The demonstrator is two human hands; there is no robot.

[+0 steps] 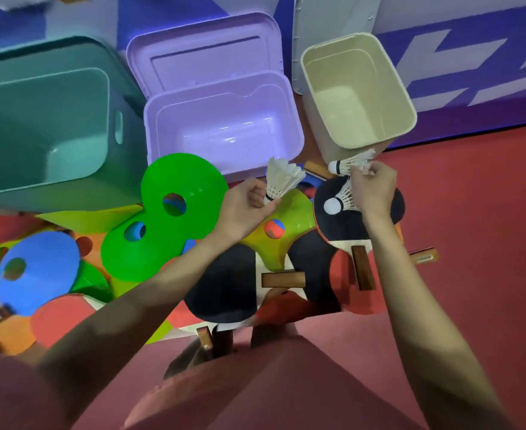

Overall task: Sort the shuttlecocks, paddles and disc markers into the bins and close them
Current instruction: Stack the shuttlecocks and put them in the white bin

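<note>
Nearest, a heap of black and red rubber-faced paddles with wooden handles point(286, 279) on the red floor point(472, 228). Left hand point(243, 207) pinching a white feathered shuttlecock point(282, 178) by its cork end. Right hand point(372, 189) gripping a second white shuttlecock point(350, 164) by its feathers, just before the open cream plastic bin point(358, 88). Third shuttlecock point(339, 201) under that hand, on a paddle.

The person is wearing dusty pink shorts point(286, 383) that are covering both legs at the bottom of the view. The cloth is looking soft and plain, with no pattern on it. Both arms are showing bare all the way up, with no sleeves. The left hand point(246, 206) and the right hand point(372, 189) are wearing no gloves, rings or watch.
</note>
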